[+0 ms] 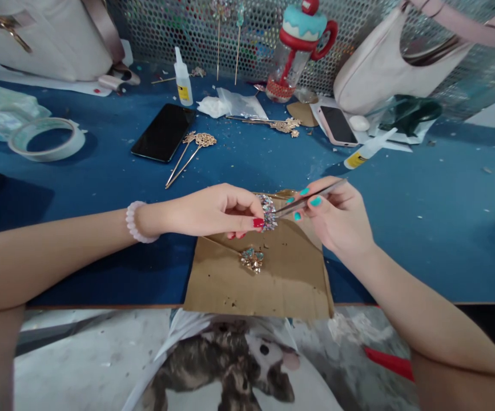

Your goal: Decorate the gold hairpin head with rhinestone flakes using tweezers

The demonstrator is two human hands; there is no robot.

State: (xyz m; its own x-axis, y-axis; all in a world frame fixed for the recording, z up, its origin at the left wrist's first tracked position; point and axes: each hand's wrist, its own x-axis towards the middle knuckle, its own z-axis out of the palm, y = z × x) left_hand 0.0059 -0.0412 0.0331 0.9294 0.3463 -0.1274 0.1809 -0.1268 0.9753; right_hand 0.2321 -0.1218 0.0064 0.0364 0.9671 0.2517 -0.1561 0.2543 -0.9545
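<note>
My left hand [234,212] pinches a cluster of small, multicoloured sparkling stones [268,212] between thumb and fingers; what the stones are set on is mostly hidden. Metal tweezers [311,197] are gripped in my right hand [341,214], their tips touching or very near the right side of the cluster. Both hands are above a piece of brown cardboard [290,285] at the table's front edge. On the cardboard lies a gold hairpin [252,260] with blue and clear stones, its thin stem pointing left.
Gold filigree hairpins [204,140] lie beside a black phone [164,132]. Glue bottles [184,83] stand and lean [365,154] around the work area. A tape roll [45,140] is left; a lidded cup [288,57], a pink phone [338,125] and a handbag [393,63] are at the back.
</note>
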